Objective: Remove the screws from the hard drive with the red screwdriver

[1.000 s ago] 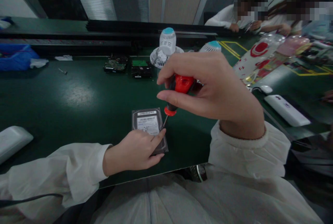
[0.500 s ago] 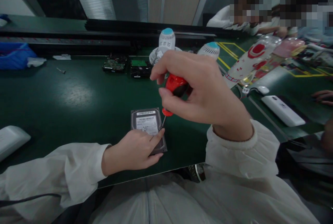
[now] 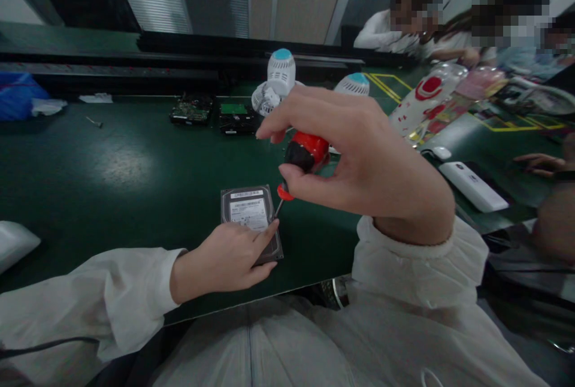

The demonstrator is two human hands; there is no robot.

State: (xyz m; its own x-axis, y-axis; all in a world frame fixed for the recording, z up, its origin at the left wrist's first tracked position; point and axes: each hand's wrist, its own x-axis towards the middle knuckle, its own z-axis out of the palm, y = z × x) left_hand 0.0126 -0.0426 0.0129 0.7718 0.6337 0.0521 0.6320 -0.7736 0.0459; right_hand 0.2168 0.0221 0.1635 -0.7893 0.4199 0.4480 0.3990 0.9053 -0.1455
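A hard drive (image 3: 247,208) with a white label lies flat on the green table near its front edge. My left hand (image 3: 224,258) lies over its lower part and grips it, the index finger stretched to the right edge beside the screwdriver tip and the thumb along the near side. Above the drive, my right hand (image 3: 354,159) is closed round the red and black handle of a screwdriver (image 3: 307,150). The shaft slants down to the drive's right edge; the fingertip partly hides the tip, and I cannot make out a screw there.
Behind lie two more drives with circuit boards, one on the left (image 3: 192,109) and one on the right (image 3: 235,118). White fans (image 3: 281,72) stand beyond them. At right are a patterned bottle (image 3: 420,99), a white power bank (image 3: 474,187) and another person's hand (image 3: 541,163).
My right hand has turned the screwdriver handle, so its black part now faces left. The whole view has shifted slightly; my left hand keeps its place on the drive.
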